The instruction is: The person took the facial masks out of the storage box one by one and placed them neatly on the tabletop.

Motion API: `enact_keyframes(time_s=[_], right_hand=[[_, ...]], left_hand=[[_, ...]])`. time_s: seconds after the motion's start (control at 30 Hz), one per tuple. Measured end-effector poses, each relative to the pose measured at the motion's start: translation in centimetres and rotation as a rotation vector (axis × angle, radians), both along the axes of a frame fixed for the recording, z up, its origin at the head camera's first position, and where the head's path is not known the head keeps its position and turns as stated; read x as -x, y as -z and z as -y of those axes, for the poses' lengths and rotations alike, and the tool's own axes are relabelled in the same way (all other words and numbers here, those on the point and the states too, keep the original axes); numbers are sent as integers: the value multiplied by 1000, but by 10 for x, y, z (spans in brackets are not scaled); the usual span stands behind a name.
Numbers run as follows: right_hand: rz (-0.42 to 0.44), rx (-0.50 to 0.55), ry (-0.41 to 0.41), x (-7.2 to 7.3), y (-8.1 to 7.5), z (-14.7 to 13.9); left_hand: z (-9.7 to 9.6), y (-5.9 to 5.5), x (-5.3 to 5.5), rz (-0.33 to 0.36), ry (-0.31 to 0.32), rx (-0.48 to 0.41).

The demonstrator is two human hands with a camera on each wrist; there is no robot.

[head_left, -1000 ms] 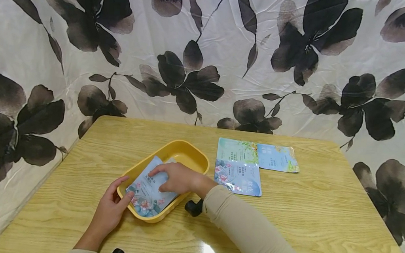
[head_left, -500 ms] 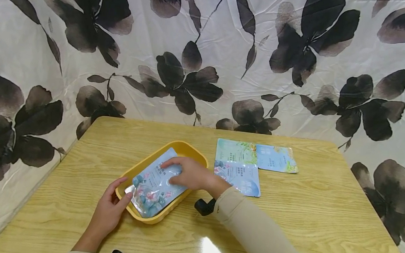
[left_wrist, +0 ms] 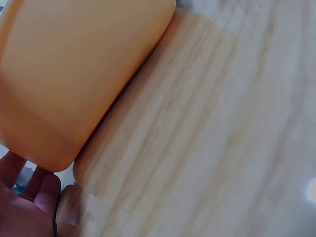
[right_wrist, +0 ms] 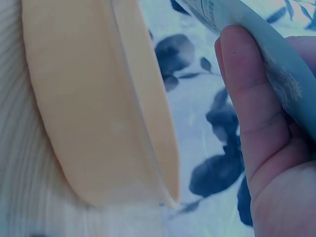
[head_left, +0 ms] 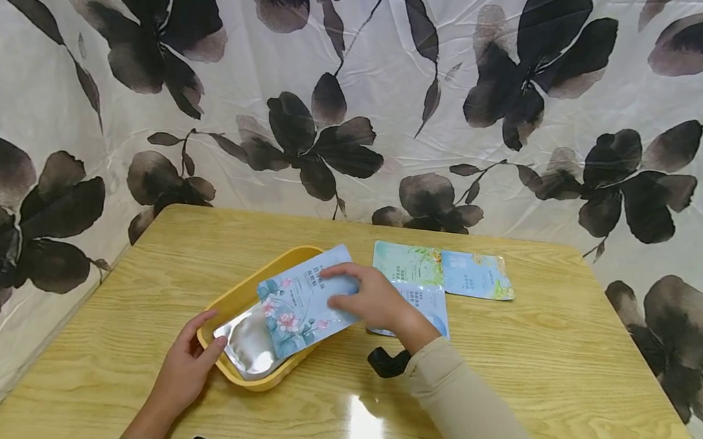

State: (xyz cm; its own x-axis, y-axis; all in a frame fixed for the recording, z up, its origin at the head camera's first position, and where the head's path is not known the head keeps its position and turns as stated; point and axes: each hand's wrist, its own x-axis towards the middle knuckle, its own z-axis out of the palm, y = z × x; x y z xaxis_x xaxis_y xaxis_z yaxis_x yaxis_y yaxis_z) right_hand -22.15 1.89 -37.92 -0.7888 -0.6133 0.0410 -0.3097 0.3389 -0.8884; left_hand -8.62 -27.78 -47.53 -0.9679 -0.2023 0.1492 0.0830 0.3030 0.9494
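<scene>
My right hand (head_left: 378, 303) pinches a blue face mask sachet (head_left: 295, 308) printed with pink flowers, tilted above the right side of a yellow plastic basket (head_left: 237, 294). In the right wrist view, thumb and fingers lie on opposite faces of this sachet (right_wrist: 289, 81). My left hand (head_left: 183, 372) grips the basket's near left end, thumb at the rim. The left wrist view shows its fingers (left_wrist: 47, 195) at the basket's corner. Inside the basket lies a silver sachet (head_left: 247, 343), partly covered by the raised one.
Right of the basket, a green sachet (head_left: 407, 262) and a blue one (head_left: 477, 275) lie side by side on the wooden table (head_left: 530, 385). Another blue sachet (head_left: 434, 305) lies just below, partly behind my right hand. A floral cloth (head_left: 353, 199) hangs behind the table.
The blue flowered sachet has risen from inside the basket and moved right with my right hand, uncovering the silver sachet. My left hand has stayed on the basket.
</scene>
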Motion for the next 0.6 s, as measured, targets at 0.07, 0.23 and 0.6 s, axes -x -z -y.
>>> enact_keyframes(time_s=[0.07, 0.23, 0.6], right_hand=[[12, 26, 28, 2, 0, -10], [18, 86, 93, 9, 3, -41], [-63, 136, 238, 18, 9, -109]], left_hand=[[0, 0, 0, 1, 4, -8], [-1, 1, 0, 1, 8, -15], [0, 1, 0, 4, 3, -15]])
